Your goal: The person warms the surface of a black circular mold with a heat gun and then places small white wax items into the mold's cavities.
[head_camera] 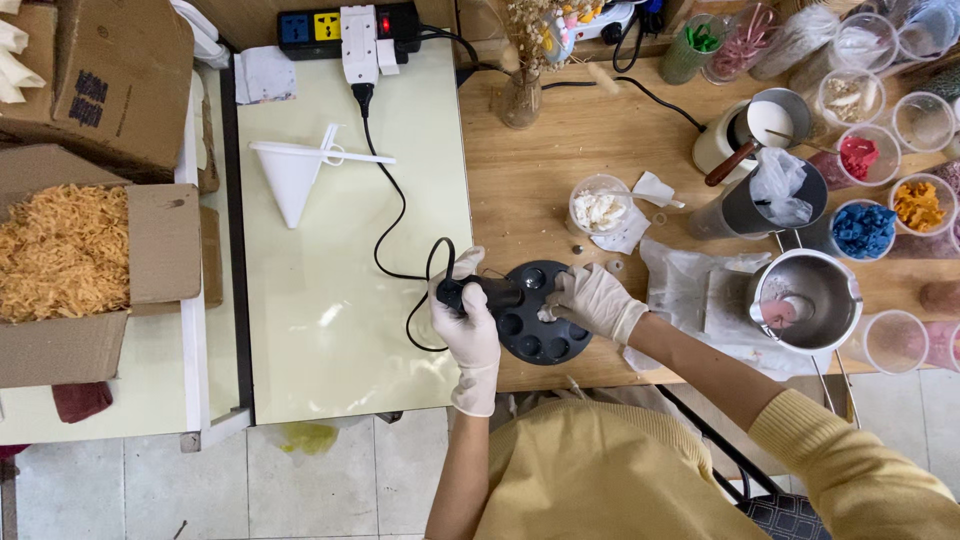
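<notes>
Two brown cardboard boxes at far left. Upper box (110,80) in the top-left corner, closed side bearing dark print. Lower box (150,250) just below it, flaps open, filled with orange-yellow shredded paper (60,250). Small pale label (265,75) lying flat at the top of the light-green worktop (330,330), just left of the black power strip (345,28). No screens or signs in view.

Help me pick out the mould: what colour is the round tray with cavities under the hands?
Black, seen in the head view: the round tray with circular cavities.
</notes>
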